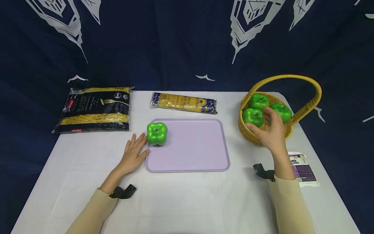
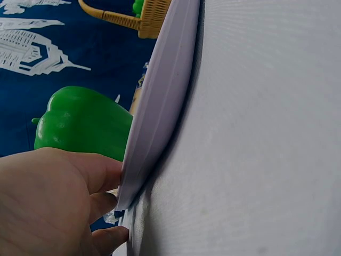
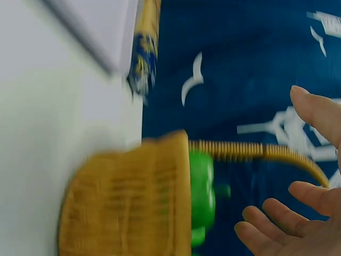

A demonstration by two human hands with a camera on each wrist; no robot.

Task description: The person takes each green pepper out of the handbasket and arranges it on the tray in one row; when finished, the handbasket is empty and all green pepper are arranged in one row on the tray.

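Note:
My left hand lies at the left edge of a lilac tray, its fingers spread and the fingertips at the rim in the left wrist view. Close to those fingers, a green bell pepper stands on the tray's upper left corner. My right hand hovers over the near side of a yellow wicker basket, holding nothing, with thumb and fingers apart. Inside the basket are three more green bell peppers. The right wrist view, slightly blurred, shows the spread right hand above the basket's rim.
A large black and yellow pasta bag lies at the back left. A narrow pasta packet lies behind the tray. The basket's tall handle arches up at the right. A purple and white packet lies beside my right forearm.

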